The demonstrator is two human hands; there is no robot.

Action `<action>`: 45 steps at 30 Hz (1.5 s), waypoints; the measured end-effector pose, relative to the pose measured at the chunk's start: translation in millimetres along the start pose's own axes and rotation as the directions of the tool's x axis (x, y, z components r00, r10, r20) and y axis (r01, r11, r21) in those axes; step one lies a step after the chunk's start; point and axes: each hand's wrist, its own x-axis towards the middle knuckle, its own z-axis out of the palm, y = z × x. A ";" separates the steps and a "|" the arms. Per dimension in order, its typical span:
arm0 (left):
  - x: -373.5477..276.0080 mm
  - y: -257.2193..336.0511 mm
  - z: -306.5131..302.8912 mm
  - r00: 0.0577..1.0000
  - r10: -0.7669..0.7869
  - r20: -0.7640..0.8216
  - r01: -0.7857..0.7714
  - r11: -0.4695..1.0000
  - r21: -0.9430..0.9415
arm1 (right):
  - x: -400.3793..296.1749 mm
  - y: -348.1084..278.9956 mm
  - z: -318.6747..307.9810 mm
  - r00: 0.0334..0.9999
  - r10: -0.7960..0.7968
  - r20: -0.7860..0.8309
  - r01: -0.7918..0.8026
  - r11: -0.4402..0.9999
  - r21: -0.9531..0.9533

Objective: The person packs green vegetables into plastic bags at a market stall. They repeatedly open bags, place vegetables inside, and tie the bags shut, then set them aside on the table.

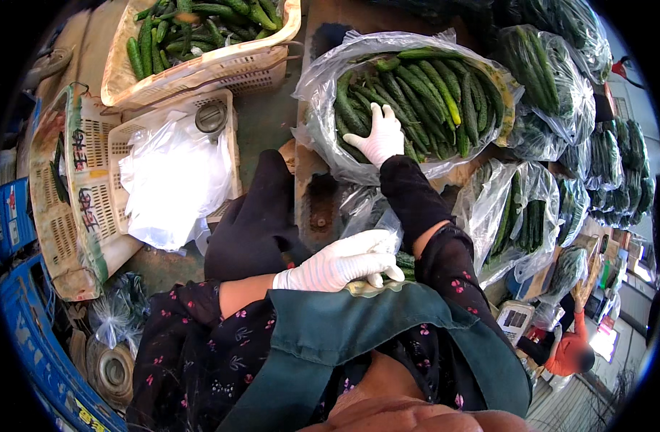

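My right hand (381,135), in a white glove, rests palm down on dark green cucumbers (416,97), its fingers apart. These cucumbers fill a large round container lined with a clear plastic bag (322,81). One cucumber (450,105) among them is yellowish at its tip. Close to my lap, my left hand (338,262), also gloved in white, has bent fingers beside a clear plastic bag (370,210). A few cucumbers (405,262) show just past its fingertips. Whether it grips the bag is hidden.
Upper left, a plastic crate (200,73) holds more cucumbers. Below it, a basket (234,146) contains white plastic bags (173,178) and a round lidded jar (211,116). Bagged cucumbers (524,216) line the right side. A person in orange (568,351) is at far right.
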 end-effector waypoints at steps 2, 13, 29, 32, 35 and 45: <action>-1.7 1.6 1.8 1.000 0.003 0.004 -0.003 1.000 0.001 | 7.4 -3.0 -4.1 0.991 0.055 0.122 -0.048 0.997 -0.058; -3.6 2.3 0.8 0.999 -0.002 0.045 0.000 1.000 0.030 | 36.1 -25.9 -19.0 0.926 0.046 0.374 -0.041 0.999 -0.021; -4.3 2.7 -1.5 0.998 0.006 0.057 -0.008 0.999 0.031 | 44.4 -8.2 -15.6 0.844 -0.144 0.517 0.159 0.987 0.015; -7.3 3.9 2.7 0.999 0.003 0.047 -0.004 0.999 0.038 | 39.1 13.0 -22.0 0.886 -0.170 0.432 0.124 0.983 0.133; -7.7 4.0 -0.6 0.998 -0.029 0.057 0.026 0.999 0.048 | 22.3 70.0 -28.6 0.963 -0.193 0.191 0.073 0.863 0.500; 3.7 1.6 13.5 0.984 0.090 0.156 -0.087 0.996 -0.028 | -92.4 123.8 -160.2 0.998 0.051 0.048 -0.052 0.092 0.994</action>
